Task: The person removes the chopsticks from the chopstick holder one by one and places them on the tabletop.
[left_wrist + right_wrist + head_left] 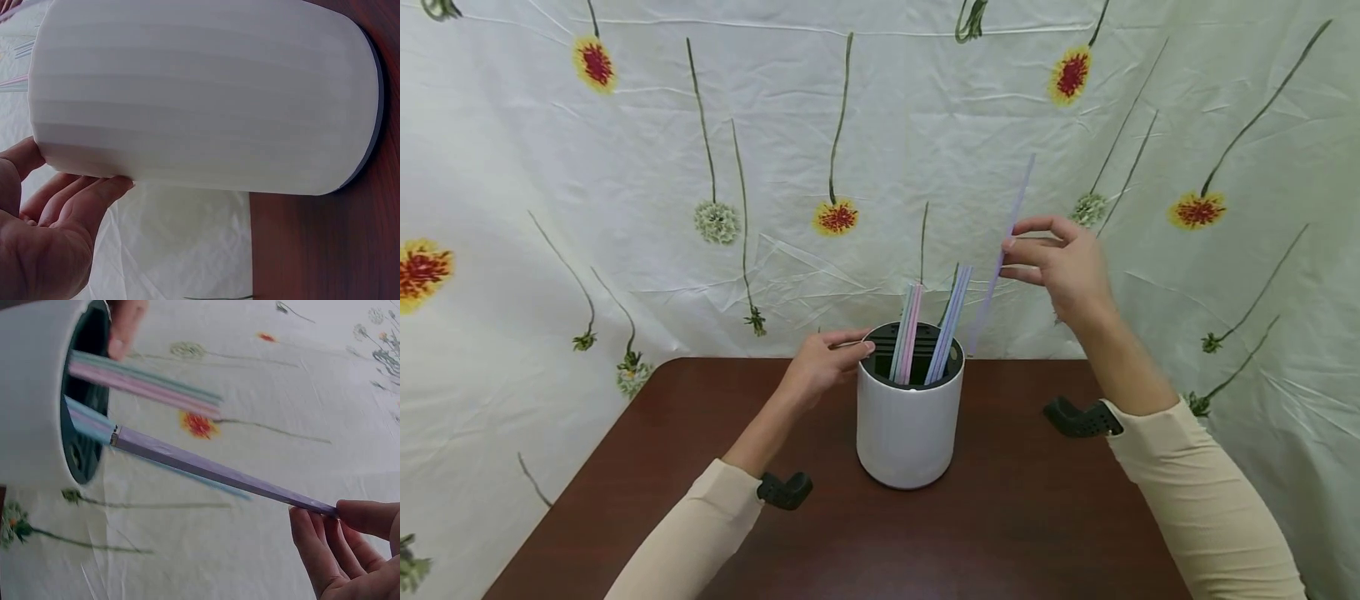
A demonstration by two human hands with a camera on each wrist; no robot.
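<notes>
A white cylindrical holder with a dark slotted top stands upright. Several green and pink chopsticks lean in it beside several blue and lilac ones. My left hand holds the holder at the left of its rim; in the left wrist view the fingertips touch its ribbed side. Up and to the right, my right hand pinches a single lilac chopstick between thumb and fingers. That chopstick is tilted, its lower end beside the rim. In the right wrist view its banded end overlaps the blue chopsticks.
The dark reddish-brown table carries the holder near its far edge. Behind it hangs a pale cloth printed with flowers, with folds at the right. Each wrist wears a black strap mount.
</notes>
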